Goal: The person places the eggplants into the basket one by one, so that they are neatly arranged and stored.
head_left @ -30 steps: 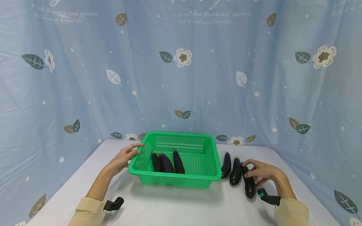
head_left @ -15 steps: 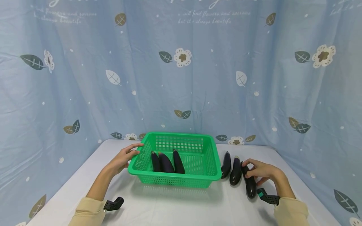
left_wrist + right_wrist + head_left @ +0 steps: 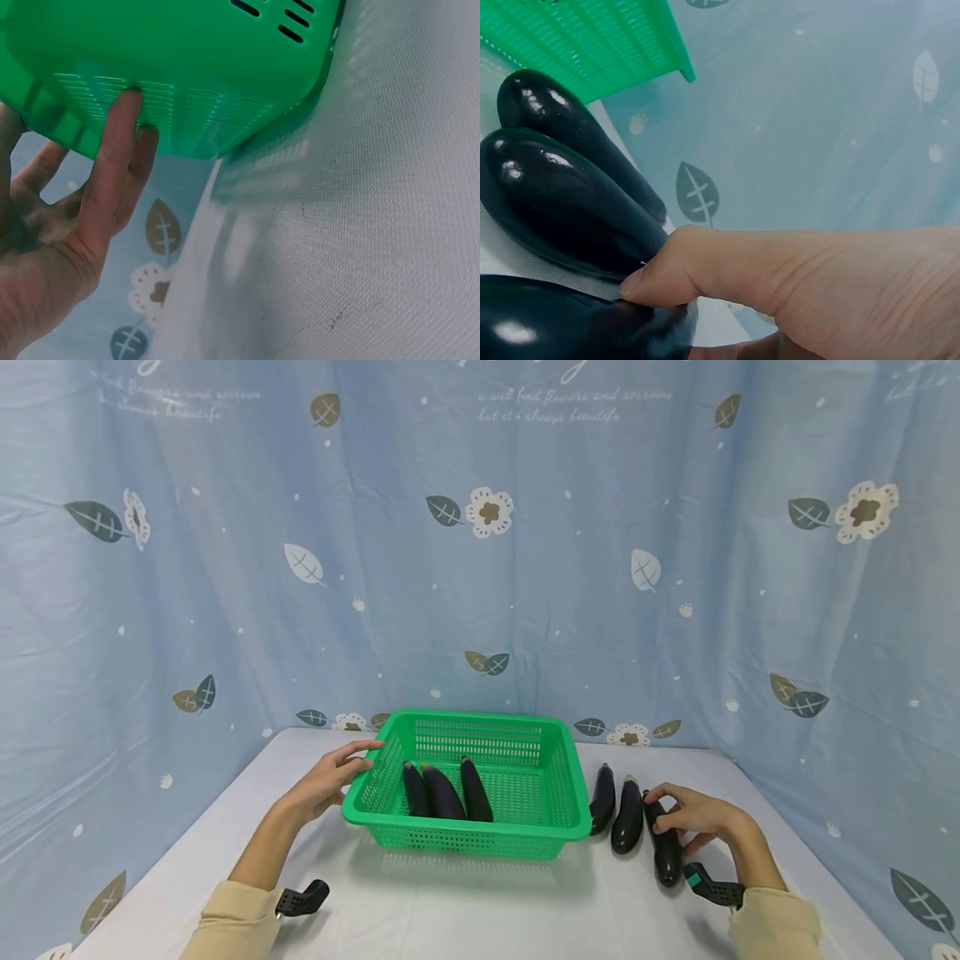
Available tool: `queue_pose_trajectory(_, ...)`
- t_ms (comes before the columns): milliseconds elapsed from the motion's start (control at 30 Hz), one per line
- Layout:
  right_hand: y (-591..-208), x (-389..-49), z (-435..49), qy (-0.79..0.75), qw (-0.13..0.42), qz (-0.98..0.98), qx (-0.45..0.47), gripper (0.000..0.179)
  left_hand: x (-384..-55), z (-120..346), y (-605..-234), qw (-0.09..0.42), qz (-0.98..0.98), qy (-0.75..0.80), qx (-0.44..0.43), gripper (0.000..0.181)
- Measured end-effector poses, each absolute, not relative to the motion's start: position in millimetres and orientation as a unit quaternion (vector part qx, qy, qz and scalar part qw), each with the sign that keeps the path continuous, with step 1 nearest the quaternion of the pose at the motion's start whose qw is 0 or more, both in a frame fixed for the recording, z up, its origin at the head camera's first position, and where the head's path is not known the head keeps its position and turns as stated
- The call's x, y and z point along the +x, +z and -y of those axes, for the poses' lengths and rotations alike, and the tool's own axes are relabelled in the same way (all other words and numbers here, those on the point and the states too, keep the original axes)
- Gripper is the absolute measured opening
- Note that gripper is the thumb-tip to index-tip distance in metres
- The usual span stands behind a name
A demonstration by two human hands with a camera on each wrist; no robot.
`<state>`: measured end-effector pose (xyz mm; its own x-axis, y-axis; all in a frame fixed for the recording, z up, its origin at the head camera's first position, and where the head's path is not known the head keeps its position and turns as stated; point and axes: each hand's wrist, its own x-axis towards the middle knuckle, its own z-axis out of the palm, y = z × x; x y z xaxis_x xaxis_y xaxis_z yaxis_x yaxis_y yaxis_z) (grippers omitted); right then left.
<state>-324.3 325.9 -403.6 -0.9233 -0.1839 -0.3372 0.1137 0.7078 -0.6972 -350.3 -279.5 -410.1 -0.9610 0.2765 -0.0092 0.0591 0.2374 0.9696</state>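
Observation:
On the right of the table, my right hand point(image 3: 697, 814) holds a dark purple eggplant point(image 3: 667, 862) between thumb and fingers near its stem end. In the right wrist view the thumb point(image 3: 660, 277) lies over that eggplant point(image 3: 547, 322), while the other fingers are mostly hidden behind it. Two more eggplants, a middle one point(image 3: 628, 827) and a farther one point(image 3: 603, 800), lie beside it. My left hand point(image 3: 326, 783) grips the left rim of a green plastic basket point(image 3: 465, 828); the left wrist view shows fingertips point(image 3: 127, 105) against its slotted outer wall.
Inside the basket lie three eggplants: one at left point(image 3: 416, 793), one beside it point(image 3: 444, 795) and one nearer the middle point(image 3: 475, 793). The white table point(image 3: 480, 910) ends at a blue patterned curtain point(image 3: 540, 610) behind and along both sides.

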Motion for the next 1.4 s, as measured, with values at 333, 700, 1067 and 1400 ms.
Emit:
queue_pose_trajectory(333,-403.8,-324.1,-326.4,-0.380,0.192,-0.904,-0.028,0.060,-349.6,278.3,-408.0,0.094,-0.779,0.612,0.100,0.054)
queue_pose_trajectory(700,-405.1,-327.5,-325.5,-0.380,0.184,-0.906,-0.021,0.058,-349.1,279.2,-408.5,0.090,-0.777,0.615,0.098,0.055)
queue_pose_trajectory(1067,-404.5,-327.2,-325.6,-0.376,0.184,-0.908,-0.022,0.058,-350.5,278.8,-409.3,0.094,-0.779,0.612,0.104,0.052)
queue_pose_trajectory(1400,-403.7,-327.7,-326.8,-0.375,0.176,-0.910,-0.017,0.060,-349.1,279.4,-408.8,0.094,-0.778,0.612,0.108,0.053)
